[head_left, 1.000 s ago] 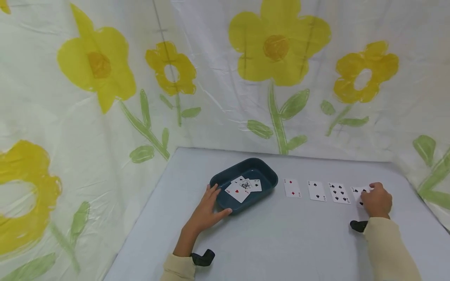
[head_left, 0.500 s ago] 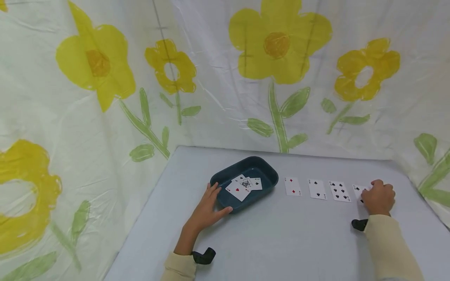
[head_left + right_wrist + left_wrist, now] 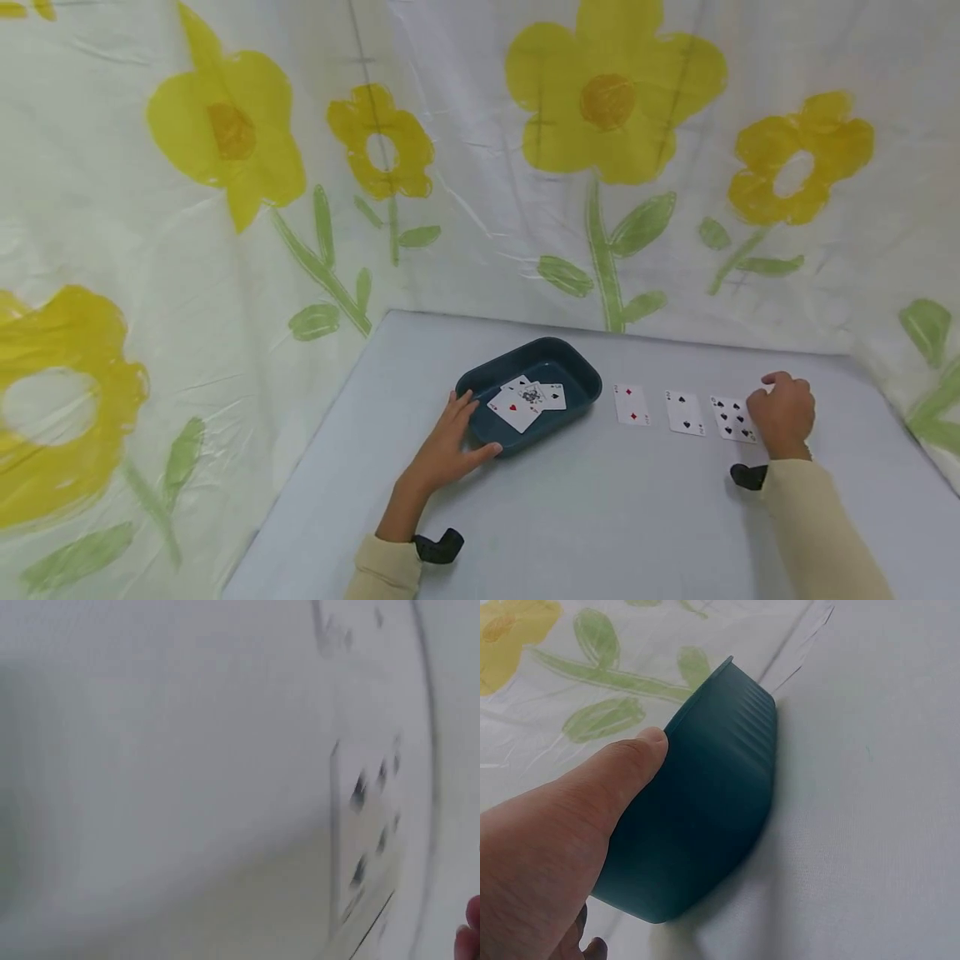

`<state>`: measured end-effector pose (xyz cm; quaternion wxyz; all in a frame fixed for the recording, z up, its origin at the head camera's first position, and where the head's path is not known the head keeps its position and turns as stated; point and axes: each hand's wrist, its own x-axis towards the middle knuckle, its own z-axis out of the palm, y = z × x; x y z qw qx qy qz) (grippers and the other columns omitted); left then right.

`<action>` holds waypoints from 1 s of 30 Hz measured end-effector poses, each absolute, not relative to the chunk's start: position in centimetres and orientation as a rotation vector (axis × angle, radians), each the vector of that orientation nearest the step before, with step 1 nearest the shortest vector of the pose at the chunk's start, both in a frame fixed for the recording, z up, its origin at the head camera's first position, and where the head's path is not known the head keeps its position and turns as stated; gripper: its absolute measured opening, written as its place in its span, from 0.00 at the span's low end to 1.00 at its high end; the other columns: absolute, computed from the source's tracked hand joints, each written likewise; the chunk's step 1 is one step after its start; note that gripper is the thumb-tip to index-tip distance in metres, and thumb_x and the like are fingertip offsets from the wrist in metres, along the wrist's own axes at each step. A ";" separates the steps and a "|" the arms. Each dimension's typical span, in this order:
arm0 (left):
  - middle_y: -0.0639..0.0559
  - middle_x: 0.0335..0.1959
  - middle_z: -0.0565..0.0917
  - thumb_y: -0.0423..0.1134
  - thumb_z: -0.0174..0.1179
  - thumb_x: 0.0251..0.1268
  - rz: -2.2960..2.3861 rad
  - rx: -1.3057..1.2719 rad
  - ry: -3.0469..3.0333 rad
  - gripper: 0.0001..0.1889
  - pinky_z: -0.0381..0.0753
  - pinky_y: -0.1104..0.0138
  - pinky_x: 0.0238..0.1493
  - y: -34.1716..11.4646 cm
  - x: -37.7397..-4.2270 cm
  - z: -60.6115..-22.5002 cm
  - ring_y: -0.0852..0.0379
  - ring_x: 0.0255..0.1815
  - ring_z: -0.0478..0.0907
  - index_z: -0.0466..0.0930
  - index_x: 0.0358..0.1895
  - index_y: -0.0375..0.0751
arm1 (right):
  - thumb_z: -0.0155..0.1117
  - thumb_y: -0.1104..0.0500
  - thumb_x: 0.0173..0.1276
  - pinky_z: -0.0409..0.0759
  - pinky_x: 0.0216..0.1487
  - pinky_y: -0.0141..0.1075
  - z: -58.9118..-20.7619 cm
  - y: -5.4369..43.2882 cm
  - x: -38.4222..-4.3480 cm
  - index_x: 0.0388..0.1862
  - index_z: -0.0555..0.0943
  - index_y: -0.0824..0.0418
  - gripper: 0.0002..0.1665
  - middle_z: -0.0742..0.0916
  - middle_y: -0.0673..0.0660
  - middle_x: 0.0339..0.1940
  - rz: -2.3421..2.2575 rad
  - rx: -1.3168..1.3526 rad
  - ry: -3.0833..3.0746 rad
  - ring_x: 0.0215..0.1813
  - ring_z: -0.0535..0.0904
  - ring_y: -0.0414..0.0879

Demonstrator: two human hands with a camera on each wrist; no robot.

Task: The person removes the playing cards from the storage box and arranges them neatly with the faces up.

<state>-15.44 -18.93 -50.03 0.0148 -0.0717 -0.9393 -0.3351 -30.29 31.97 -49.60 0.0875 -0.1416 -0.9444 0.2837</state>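
Observation:
My left hand holds the near left end of a dark teal tray. In the left wrist view, the thumb presses on the rim. Several playing cards overlap inside the tray, a joker among them. My right hand is curled beside the six of spades, overlapping its right edge. In the right wrist view, a thin dark line looks like the edge of a tilted playing card near the fingertips. Most of that card is hidden in the head view.
A two of diamonds and a two of spades lie face up in a row right of the tray, on a pale table. A flowered curtain hangs along the table's far and left edges.
My right hand has moved left, from the rightmost card to the six of spades. That rightmost card no longer shows on the table. The left hand stays on the tray.

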 end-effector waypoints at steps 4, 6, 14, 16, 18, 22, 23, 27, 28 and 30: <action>0.49 0.81 0.52 0.69 0.61 0.61 -1.029 -0.231 -2.934 0.50 0.56 0.43 0.72 -18.8 -15.4 -50.0 0.48 0.82 0.37 0.60 0.77 0.40 | 0.49 0.66 0.70 0.70 0.45 0.60 -49.1 29.4 -31.5 0.56 0.73 0.79 0.21 0.74 0.75 0.44 0.843 -0.309 -2.759 0.45 0.70 0.69; 0.49 0.81 0.52 0.69 0.62 0.61 -1.022 -0.231 -2.931 0.49 0.57 0.43 0.72 -18.8 -15.4 -49.9 0.48 0.82 0.38 0.60 0.77 0.40 | 0.50 0.65 0.70 0.71 0.44 0.59 -48.8 28.0 -32.1 0.55 0.75 0.78 0.20 0.76 0.74 0.43 0.867 -0.264 -2.734 0.44 0.72 0.68; 0.50 0.82 0.51 0.69 0.61 0.61 -1.003 -0.224 -2.942 0.49 0.57 0.43 0.72 -18.9 -15.4 -49.9 0.49 0.82 0.37 0.60 0.77 0.41 | 0.52 0.66 0.67 0.72 0.40 0.54 -47.2 22.8 -33.7 0.51 0.79 0.75 0.18 0.81 0.71 0.40 1.030 -0.164 -2.647 0.42 0.75 0.65; 0.49 0.81 0.52 0.69 0.62 0.60 -1.013 -0.223 -2.937 0.49 0.57 0.42 0.72 -18.9 -15.4 -49.9 0.48 0.82 0.38 0.60 0.77 0.41 | 0.53 0.65 0.67 0.72 0.40 0.53 -46.9 21.4 -34.0 0.50 0.79 0.74 0.17 0.82 0.71 0.40 1.061 -0.125 -2.628 0.41 0.77 0.64; 0.49 0.81 0.51 0.69 0.62 0.60 -1.019 -0.219 -2.938 0.50 0.57 0.42 0.72 -19.0 -15.4 -49.9 0.48 0.82 0.38 0.60 0.77 0.41 | 0.53 0.65 0.68 0.73 0.40 0.54 -46.6 20.0 -34.2 0.49 0.80 0.74 0.16 0.83 0.71 0.40 1.099 -0.090 -2.616 0.41 0.77 0.64; 0.50 0.81 0.51 0.69 0.62 0.60 -1.023 -0.216 -2.938 0.49 0.57 0.43 0.72 -19.1 -15.4 -49.8 0.48 0.82 0.38 0.60 0.77 0.41 | 0.54 0.64 0.68 0.74 0.42 0.55 -46.0 17.3 -34.5 0.49 0.80 0.73 0.16 0.84 0.71 0.42 1.176 -0.048 -2.610 0.41 0.79 0.65; 0.50 0.82 0.51 0.69 0.62 0.60 -1.021 -0.214 -2.943 0.49 0.57 0.43 0.72 -19.1 -15.4 -49.8 0.49 0.82 0.37 0.60 0.77 0.42 | 0.54 0.64 0.68 0.75 0.43 0.55 -45.9 16.7 -34.6 0.50 0.80 0.72 0.16 0.84 0.71 0.42 1.187 -0.040 -2.617 0.42 0.79 0.65; 0.49 0.81 0.52 0.69 0.62 0.60 -1.040 -0.223 -2.936 0.49 0.57 0.42 0.72 -19.0 -15.3 -49.7 0.48 0.82 0.38 0.60 0.77 0.41 | 0.54 0.64 0.67 0.76 0.45 0.56 -45.4 14.7 -35.0 0.49 0.81 0.71 0.17 0.85 0.71 0.44 1.224 0.014 -2.632 0.44 0.80 0.65; 0.49 0.81 0.51 0.69 0.62 0.60 -1.041 -0.225 -2.938 0.49 0.57 0.43 0.72 -19.0 -15.4 -49.7 0.48 0.82 0.38 0.60 0.77 0.41 | 0.54 0.64 0.67 0.76 0.45 0.55 -45.3 14.3 -35.0 0.49 0.81 0.71 0.17 0.85 0.70 0.44 1.224 0.029 -2.635 0.44 0.80 0.64; 0.49 0.81 0.52 0.69 0.61 0.60 -1.041 -0.234 -2.934 0.49 0.57 0.42 0.72 -18.9 -15.4 -49.7 0.47 0.82 0.38 0.60 0.77 0.41 | 0.53 0.64 0.67 0.77 0.43 0.54 -45.1 13.6 -35.2 0.49 0.81 0.71 0.17 0.85 0.70 0.44 1.236 0.059 -2.644 0.42 0.82 0.64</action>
